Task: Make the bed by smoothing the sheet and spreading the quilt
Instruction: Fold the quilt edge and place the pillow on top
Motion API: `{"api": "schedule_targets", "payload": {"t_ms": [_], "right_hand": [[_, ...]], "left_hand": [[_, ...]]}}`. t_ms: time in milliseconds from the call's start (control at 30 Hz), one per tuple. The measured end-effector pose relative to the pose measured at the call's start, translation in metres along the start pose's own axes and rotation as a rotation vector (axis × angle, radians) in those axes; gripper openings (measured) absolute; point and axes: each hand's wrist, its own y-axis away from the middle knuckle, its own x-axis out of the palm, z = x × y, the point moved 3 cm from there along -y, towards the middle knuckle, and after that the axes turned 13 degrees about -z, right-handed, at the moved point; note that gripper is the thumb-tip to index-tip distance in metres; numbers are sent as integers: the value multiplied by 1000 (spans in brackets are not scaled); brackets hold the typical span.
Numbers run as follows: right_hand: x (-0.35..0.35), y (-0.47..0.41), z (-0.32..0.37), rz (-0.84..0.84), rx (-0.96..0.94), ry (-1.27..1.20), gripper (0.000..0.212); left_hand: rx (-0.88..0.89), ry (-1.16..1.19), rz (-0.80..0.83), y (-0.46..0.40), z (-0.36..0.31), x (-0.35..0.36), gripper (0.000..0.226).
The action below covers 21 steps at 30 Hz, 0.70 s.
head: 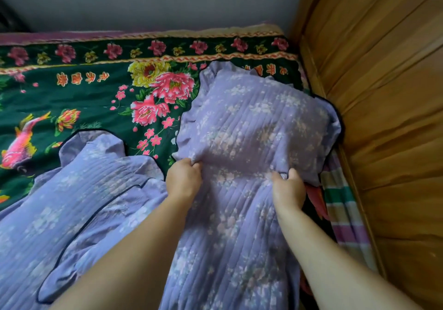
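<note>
Two bare forearms enter from the bottom edge and reach up toward mid-frame. Left hand [184,179], centre of frame: fingers curled shut, pinching a bunched fold of the quilt [239,225]. Right hand [288,187], just right of centre: fingers likewise closed on a gather of the same quilt, thumb uppermost. The hands sit apart, a band of taut fabric between them.

Quilt: lilac, pale floral print, stitched in parallel ribs, dark piping along a ruffled edge. The held section runs long axis bottom-to-top of frame, leaning slightly right, its far end pointing toward the upper right corner of the bed; beyond the hands it bulges into a raised hump. A second portion lies crumpled across the lower left of the frame, its ruffled edge folded over on itself.

Sheet [84,98]: dark green, pink and yellow peonies, a fish at left, a flowered border band along the far edge. Exposed across the upper left and centre, lying flat.

A striped cloth [345,213] shows at the right, between quilt and wooden headboard [383,93]. Grey wall [143,0] across the top.
</note>
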Motion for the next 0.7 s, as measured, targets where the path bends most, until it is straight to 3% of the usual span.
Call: {"api": "schedule_targets", "payload": {"t_ms": [233,367,500,633,700], "right_hand": [[-39,6,74,-143,-268,-300,31],[-76,-10,127,-330,-522,-464,24],[-100,-42,175,-434,-653,-607,33],[-107,-83,222,-448,-770,-648,37],[-109,-106,244,-463,-815,-553,40]], "left_hand": [[108,386,-211,16,-45,-26,35],[150,596,-311,17,-90,-49,43],[172,806,-411,8,-132,-60,38],[141,972,-464,-12,-178,-57,42],[141,961,-473,-24,-195,-52,34]]}}
